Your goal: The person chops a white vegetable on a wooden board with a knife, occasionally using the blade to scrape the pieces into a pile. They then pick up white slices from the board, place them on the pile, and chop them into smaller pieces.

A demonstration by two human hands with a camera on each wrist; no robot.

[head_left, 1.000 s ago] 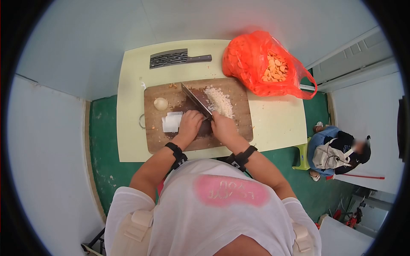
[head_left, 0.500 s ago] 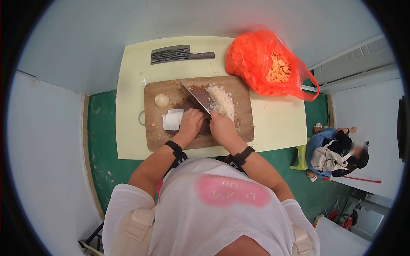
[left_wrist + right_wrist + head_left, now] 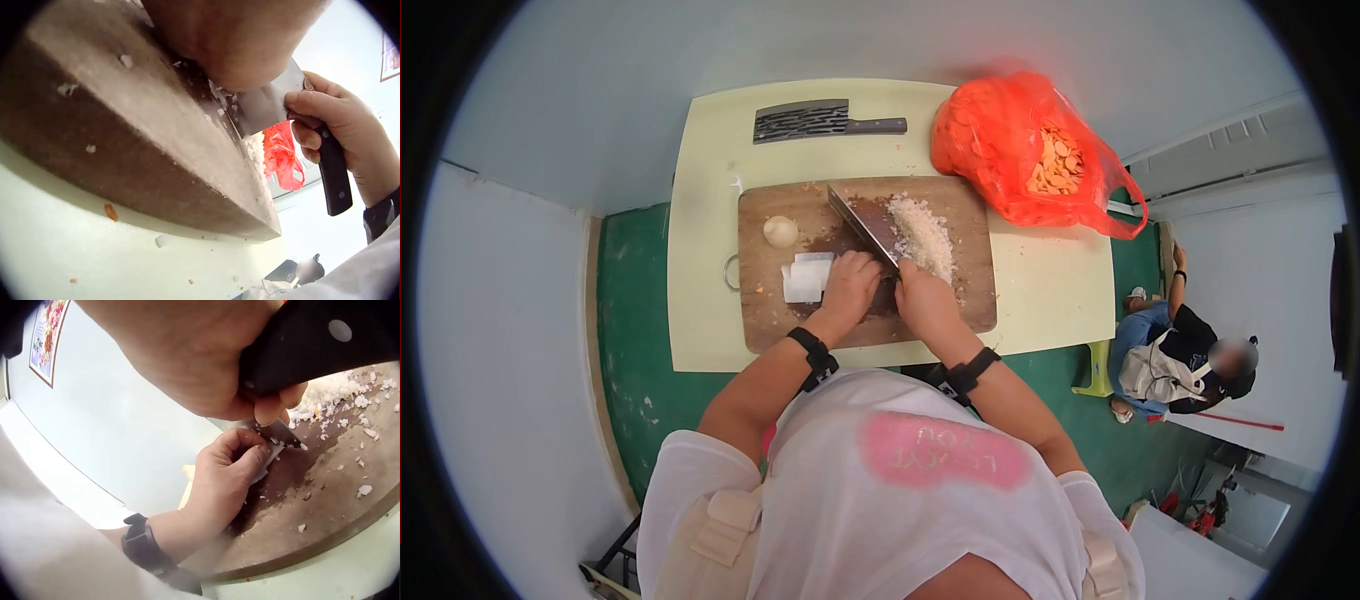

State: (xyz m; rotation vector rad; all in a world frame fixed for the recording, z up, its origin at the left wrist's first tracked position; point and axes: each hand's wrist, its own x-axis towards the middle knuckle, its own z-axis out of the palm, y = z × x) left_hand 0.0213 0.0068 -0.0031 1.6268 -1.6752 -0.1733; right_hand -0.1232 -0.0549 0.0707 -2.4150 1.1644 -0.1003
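My right hand [image 3: 927, 303] grips the black handle [image 3: 312, 347] of a broad kitchen knife [image 3: 861, 228]. The blade stands on edge over the wooden cutting board [image 3: 765, 322], slanting up and left. Close beside it, my left hand [image 3: 850, 292] holds a thin white vegetable piece [image 3: 273, 454], with curled fingers and thumb right by the blade. White rectangular slices [image 3: 805, 279] overlap each other left of that hand. A round pale vegetable piece [image 3: 780, 232] sits at the board's upper left. Finely chopped white bits [image 3: 922, 238] are heaped right of the blade.
Behind the board lies a dark-patterned cleaver [image 3: 802, 121] on the pale table [image 3: 710, 200]. A red plastic bag [image 3: 980, 140] of orange slices [image 3: 1057, 165] stands at the back right. Beyond the table's right side, a person [image 3: 1175, 350] sits on a green stool [image 3: 1095, 370].
The knife tilts and shifts slightly over the same spot while the left hand stays in place. The seated person has raised an arm toward the wall. The head view has shifted slightly.
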